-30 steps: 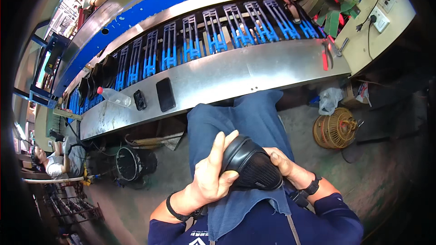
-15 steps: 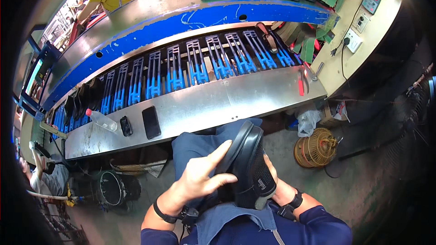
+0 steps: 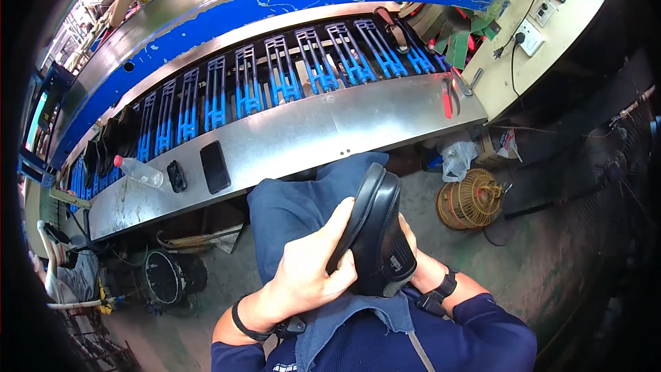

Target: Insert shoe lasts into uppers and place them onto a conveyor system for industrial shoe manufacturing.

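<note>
A black shoe stands on end above my lap, its toe pointing away from me and its perforated heel part near my chest. Along its left side runs a thick black sole; whether it is fixed to the upper I cannot tell. My left hand is closed on the sole's edge, forefinger stretched along it and thumb bent against it. From the right, my right hand grips the far side of the shoe, with most of its fingers hidden behind it.
Ahead runs a steel bench with a phone, a small black case, a plastic bottle and red-handled pliers. Behind it, blue racks line a conveyor. A wicker basket and a bucket stand on the floor.
My left thumb has bent in against the sole, and the fingers have closed more tightly round it. The view has tilted down a little, so the bench sits higher in it.
</note>
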Demonstrator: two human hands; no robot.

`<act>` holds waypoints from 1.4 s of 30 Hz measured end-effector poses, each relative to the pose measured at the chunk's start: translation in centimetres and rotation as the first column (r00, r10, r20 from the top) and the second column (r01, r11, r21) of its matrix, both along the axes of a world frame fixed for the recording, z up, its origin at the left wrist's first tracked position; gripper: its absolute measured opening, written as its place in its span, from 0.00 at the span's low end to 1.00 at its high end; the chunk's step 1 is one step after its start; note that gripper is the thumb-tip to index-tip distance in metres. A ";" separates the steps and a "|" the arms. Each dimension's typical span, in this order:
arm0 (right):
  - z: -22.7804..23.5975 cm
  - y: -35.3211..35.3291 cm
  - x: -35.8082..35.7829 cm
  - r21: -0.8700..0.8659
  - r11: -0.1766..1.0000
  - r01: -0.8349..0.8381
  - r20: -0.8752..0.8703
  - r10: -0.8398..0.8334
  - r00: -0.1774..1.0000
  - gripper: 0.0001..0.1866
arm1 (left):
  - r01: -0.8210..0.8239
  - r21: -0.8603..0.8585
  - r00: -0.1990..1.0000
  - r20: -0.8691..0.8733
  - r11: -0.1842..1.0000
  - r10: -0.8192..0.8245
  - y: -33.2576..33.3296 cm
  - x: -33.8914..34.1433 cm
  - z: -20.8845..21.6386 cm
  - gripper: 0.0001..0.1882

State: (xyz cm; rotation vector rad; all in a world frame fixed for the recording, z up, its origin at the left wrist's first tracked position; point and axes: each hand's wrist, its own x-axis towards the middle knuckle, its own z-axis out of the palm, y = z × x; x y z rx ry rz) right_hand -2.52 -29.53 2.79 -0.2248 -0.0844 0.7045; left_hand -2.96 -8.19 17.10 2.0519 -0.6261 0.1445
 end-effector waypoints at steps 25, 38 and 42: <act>3.8 1.3 1.2 -0.318 0.947 0.031 0.219 0.042 0.975 0.42 | 0.211 0.111 0.975 -0.091 0.971 -0.202 3.8 5.7 3.4 0.26; 1.2 -0.2 0.7 -0.232 0.973 0.010 -0.004 -0.011 1.000 0.39 | 0.067 0.435 0.989 0.091 0.898 -0.118 0.3 5.0 3.4 0.38; 1.7 0.0 0.8 -0.282 0.950 0.133 0.061 -0.121 0.991 0.36 | 0.071 0.173 0.974 0.200 0.982 -0.105 -0.6 4.2 1.0 0.51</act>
